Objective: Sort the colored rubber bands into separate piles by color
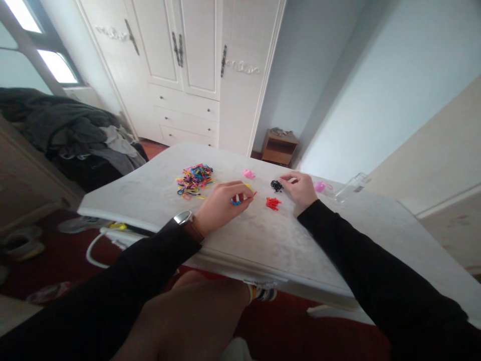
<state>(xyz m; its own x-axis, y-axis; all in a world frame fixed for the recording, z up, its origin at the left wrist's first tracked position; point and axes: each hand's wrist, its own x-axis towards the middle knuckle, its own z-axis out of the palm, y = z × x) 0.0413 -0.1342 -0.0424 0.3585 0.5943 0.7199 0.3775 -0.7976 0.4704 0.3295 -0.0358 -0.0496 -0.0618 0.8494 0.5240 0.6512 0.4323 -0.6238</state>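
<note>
My left hand [229, 200], a watch on its wrist, is closed in a pinch on a small red hair tie [255, 193] that peeks out at the fingertips. Partly behind that hand lie some blue hair ties [235, 201] and yellow ones [247, 186]. At the edge of a pile of black hair ties [276, 186], my right hand [299, 188] has its thumb and fingertips together; what they hold, if anything, is hidden. A pile of red hair ties [273, 203] lies between my hands. Further back is a pink pile [248, 173], and a mixed-colour heap [196, 179] spreads at the left.
Everything lies on a pale table [240, 250]. Right of my right hand are a purple-pink pile [319, 187] and a clear container [352, 187] on its side. A white wardrobe [184, 70], a small wooden cabinet [279, 148] and piled clothes [75, 130] stand beyond.
</note>
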